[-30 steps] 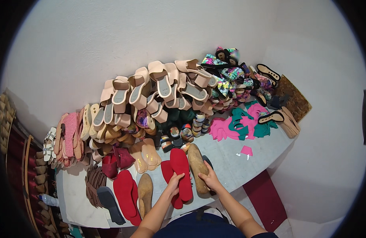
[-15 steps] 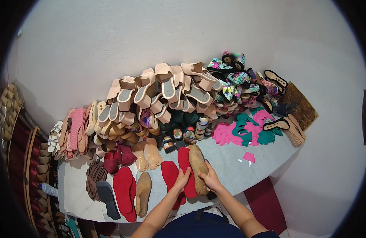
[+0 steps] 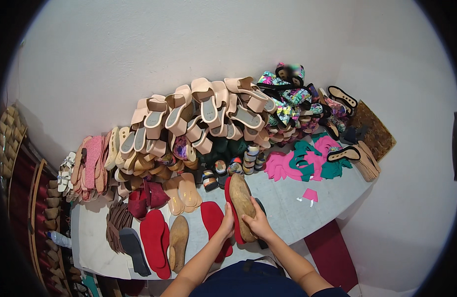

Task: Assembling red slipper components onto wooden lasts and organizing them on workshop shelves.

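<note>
My right hand point(image 3: 258, 222) is closed around the side of a worn wooden shoe last point(image 3: 240, 195), thumb across its top. Against the last's left side and underside, my left hand point(image 3: 228, 222) grips a red insole point(image 3: 227, 190), of which only a narrow strip shows. Left of my left hand lies another red insole point(image 3: 211, 216), partly covered by my wrist. A second wooden shoe last point(image 3: 178, 240) rests farther left, beside a stack of red insoles point(image 3: 152, 237). Behind my right hand, a dark piece point(image 3: 261, 243) peeks out, mostly hidden.
Beige heeled sandals point(image 3: 207, 106) and patterned sandals point(image 3: 288, 106) are heaped along the wall. Pink and teal scraps point(image 3: 307, 161) lie at right. Beige insoles point(image 3: 183, 195), dark red uppers point(image 3: 148, 198), brown strips point(image 3: 118, 222) and a dark grey sole point(image 3: 133, 250) lie at left.
The red insole, broadly visible beside the last before, is now mostly tucked behind it. Both hands have brought the two pieces together, and the last has shifted slightly left and tilted.
</note>
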### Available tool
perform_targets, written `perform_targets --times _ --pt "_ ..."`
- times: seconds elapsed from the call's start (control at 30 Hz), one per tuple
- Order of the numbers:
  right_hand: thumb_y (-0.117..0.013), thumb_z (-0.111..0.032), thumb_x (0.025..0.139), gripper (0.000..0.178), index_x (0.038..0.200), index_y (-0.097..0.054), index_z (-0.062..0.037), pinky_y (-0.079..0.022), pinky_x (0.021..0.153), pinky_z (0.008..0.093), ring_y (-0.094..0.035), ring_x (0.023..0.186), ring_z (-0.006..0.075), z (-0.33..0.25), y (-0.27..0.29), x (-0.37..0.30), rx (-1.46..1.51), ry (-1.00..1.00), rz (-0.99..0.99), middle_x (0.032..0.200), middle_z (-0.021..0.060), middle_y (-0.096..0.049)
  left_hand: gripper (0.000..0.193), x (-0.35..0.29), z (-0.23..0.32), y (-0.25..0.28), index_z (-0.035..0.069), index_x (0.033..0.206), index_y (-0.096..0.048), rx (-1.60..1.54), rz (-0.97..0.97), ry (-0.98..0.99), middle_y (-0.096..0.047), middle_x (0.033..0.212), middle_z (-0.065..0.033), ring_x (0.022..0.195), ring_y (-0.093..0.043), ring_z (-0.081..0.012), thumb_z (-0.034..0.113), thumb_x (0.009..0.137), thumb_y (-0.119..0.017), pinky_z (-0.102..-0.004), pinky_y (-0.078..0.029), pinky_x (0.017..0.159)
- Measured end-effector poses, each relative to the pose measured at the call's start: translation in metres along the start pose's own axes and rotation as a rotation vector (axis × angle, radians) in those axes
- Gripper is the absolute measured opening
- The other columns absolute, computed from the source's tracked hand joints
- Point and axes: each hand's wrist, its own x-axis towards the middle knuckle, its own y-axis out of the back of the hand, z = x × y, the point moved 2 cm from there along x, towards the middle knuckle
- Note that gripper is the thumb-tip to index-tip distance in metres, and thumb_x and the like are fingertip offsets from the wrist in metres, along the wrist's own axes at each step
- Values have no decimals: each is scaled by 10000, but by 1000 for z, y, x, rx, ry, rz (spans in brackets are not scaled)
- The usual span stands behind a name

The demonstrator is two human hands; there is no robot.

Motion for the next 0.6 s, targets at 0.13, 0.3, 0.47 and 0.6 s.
perform_targets --times 0.13,0.3,0.47,0.6 --pt "-553 16 728 686 1303 -180 16 -284 950 281 -352 1157 216 -4 -4 -2 -81 25 -4 1287 179 -302 634 -9 13 -12 87 1301 -175 -37 -91 2 -304 1297 -127 1182 -329 -236 537 857 -133 -361 -293 968" --pt "-565 -7 727 680 1296 -193 24 -245 976 289 -285 1211 237 -3 -11 -1 -105 63 1 1315 195 -264 662 -18 23 -23 71 1289 -230 -48 -65 4 -338 1280 -128 1182 -333 -233 554 848 -126 -352 -287 970" --pt "-586 -47 715 699 1293 -199 23 -195 1001 302 -209 1251 271 -5 -17 -1 -189 70 20 1329 221 -223 643 -10 18 -13 71 1289 -220 -41 -82 -32 -337 1277 -129 1174 -341 -233 541 856 -144 -346 -291 967" --pt "-594 -70 708 713 1295 -198 15 -179 1008 308 -181 1260 290 -9 -25 -1 -215 47 22 1331 242 -198 582 -2 7 6 99 1291 -169 -70 -35 -48 -326 1267 -120 1166 -342 -228 505 874 -185 -342 -293 962"
